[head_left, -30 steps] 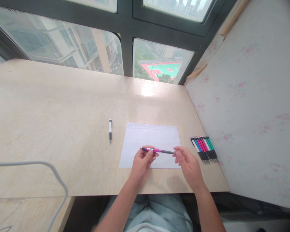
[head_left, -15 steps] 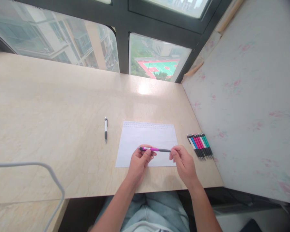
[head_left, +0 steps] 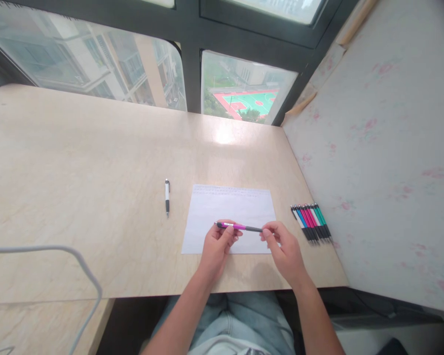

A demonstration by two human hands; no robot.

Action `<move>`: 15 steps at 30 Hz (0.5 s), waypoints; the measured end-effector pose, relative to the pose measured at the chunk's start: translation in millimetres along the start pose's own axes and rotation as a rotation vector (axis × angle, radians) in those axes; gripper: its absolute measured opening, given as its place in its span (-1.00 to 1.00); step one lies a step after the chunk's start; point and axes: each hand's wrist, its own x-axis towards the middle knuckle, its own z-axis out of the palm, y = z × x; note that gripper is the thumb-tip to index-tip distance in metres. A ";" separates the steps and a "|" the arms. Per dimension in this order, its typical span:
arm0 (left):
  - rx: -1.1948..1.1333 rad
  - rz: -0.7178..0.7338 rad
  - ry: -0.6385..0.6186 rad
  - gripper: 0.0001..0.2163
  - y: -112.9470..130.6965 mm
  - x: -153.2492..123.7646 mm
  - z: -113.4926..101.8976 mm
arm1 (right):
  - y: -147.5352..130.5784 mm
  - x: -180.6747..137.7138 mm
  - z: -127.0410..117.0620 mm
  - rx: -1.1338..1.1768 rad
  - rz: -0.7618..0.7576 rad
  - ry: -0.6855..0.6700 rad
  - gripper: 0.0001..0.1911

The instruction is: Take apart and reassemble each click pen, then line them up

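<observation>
A magenta and black pen [head_left: 239, 227] lies sideways between my two hands, above a white sheet of paper [head_left: 203, 222]. My left hand [head_left: 219, 242] grips its magenta barrel, with the thumb on top. At the pen's dark tip end, the thumb and fingers of my right hand [head_left: 281, 246] pinch together; the tip itself is hidden in them. Several lines of small handwriting run along the top edge of the sheet. Left of the paper, a white and black pen [head_left: 167, 198] rests on the tabletop [head_left: 96, 197].
Near the wall [head_left: 388, 148] on the right, several pens [head_left: 311, 223] in white, blue, magenta and green lie side by side. A grey cable [head_left: 77, 261] arcs over the lower left. The window [head_left: 244, 93] stands behind the tabletop.
The view has shifted slightly, so the scene sits a little further right. Both hands keep their hold on the magenta pen, which has turned slightly.
</observation>
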 end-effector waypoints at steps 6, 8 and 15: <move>0.008 -0.003 -0.006 -0.79 1.3 -1.0 0.7 | -0.9 0.1 2.6 -0.120 -0.049 0.041 -0.74; 0.017 -0.006 -0.011 -0.79 1.6 -1.1 0.6 | 0.5 -0.3 3.8 -0.143 -0.049 0.035 -0.68; 0.010 -0.008 0.014 -0.74 1.2 0.3 -0.5 | -0.2 -3.3 3.1 -0.069 -0.081 0.003 -0.68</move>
